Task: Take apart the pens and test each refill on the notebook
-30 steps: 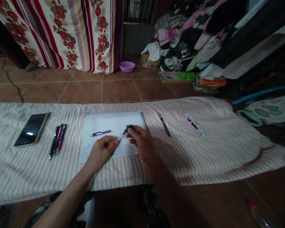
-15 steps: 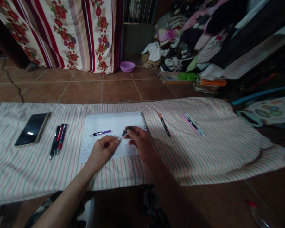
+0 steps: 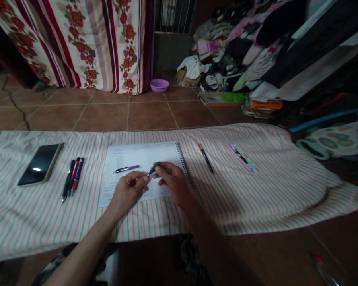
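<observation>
Over an open spiral notebook (image 3: 149, 151), both hands work on a small pen. My left hand (image 3: 129, 187) pinches the thin, pale pen refill (image 3: 148, 175), of which only a short tip shows. A dark pen barrel (image 3: 154, 168) is pinched between the thumb and fingers of my right hand (image 3: 172, 178), meeting the refill at a slant. Just left of the hands, a purple pen (image 3: 127, 169) with a black and silver end lies on the page. To the right of the notebook rests a black pen with an orange end (image 3: 206, 158).
A phone (image 3: 41, 163) and several dark and red pens (image 3: 73, 178) lie at left on the striped cloth (image 3: 256, 198). Pink and white pens (image 3: 241, 157) are at right. Beyond the cloth are a purple basin (image 3: 159, 85), a floral curtain (image 3: 101, 47) and heaped clothes.
The dark barrel has come down toward my left hand, so less of the pale refill shows between the hands. The other pens have stayed in place.
</observation>
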Action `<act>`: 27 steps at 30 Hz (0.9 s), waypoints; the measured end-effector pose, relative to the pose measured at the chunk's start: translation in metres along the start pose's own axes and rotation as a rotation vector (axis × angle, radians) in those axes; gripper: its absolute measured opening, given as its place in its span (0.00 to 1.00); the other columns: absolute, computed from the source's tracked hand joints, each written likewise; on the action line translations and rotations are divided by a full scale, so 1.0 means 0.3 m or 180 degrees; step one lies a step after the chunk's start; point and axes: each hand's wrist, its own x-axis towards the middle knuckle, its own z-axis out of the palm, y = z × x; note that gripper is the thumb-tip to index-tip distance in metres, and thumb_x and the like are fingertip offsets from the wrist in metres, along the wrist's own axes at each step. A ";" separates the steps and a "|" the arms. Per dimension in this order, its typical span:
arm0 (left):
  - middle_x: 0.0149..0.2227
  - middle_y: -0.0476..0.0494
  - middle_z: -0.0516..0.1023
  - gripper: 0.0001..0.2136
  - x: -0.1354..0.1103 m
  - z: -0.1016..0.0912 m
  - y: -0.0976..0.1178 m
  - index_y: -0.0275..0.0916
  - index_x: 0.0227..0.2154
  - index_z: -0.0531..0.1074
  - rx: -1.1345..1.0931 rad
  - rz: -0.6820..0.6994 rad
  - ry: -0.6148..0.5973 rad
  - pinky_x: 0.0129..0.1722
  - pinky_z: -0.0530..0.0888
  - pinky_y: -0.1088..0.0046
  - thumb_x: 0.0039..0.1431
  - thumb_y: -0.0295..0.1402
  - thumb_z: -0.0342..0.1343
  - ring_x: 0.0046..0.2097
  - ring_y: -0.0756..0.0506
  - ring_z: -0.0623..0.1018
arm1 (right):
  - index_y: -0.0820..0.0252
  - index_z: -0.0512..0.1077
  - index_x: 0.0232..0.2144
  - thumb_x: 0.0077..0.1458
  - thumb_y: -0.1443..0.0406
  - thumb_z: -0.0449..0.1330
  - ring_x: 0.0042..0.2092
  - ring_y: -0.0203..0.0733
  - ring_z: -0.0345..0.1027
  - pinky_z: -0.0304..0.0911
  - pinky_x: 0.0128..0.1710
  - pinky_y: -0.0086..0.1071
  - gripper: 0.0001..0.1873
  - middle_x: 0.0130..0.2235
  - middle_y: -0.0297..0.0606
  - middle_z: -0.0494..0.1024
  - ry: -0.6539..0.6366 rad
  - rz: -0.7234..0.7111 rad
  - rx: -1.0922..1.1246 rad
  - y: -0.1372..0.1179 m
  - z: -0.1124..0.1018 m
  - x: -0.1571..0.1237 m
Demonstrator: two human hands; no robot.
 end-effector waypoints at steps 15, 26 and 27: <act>0.20 0.51 0.71 0.15 0.012 0.002 -0.022 0.35 0.27 0.71 -0.0440 -0.0106 0.0097 0.21 0.60 0.78 0.38 0.40 0.64 0.21 0.54 0.66 | 0.60 0.74 0.29 0.41 0.63 0.62 0.27 0.35 0.70 0.60 0.20 0.24 0.10 0.24 0.32 0.75 -0.0068 -0.0155 -0.0152 0.010 0.014 -0.003; 0.27 0.46 0.74 0.12 0.014 0.003 -0.016 0.35 0.31 0.74 -0.0900 0.0019 0.0020 0.28 0.66 0.75 0.39 0.28 0.59 0.28 0.50 0.72 | 0.61 0.72 0.29 0.41 0.61 0.62 0.26 0.36 0.71 0.61 0.19 0.24 0.11 0.24 0.34 0.75 -0.0030 -0.0131 -0.0119 0.017 0.010 0.004; 0.27 0.46 0.75 0.12 0.015 0.003 -0.017 0.35 0.31 0.74 -0.0893 0.0018 0.0034 0.28 0.66 0.75 0.39 0.27 0.59 0.28 0.49 0.72 | 0.61 0.72 0.29 0.41 0.61 0.62 0.26 0.36 0.71 0.61 0.19 0.24 0.11 0.24 0.34 0.75 -0.0034 -0.0123 -0.0123 0.015 0.010 0.003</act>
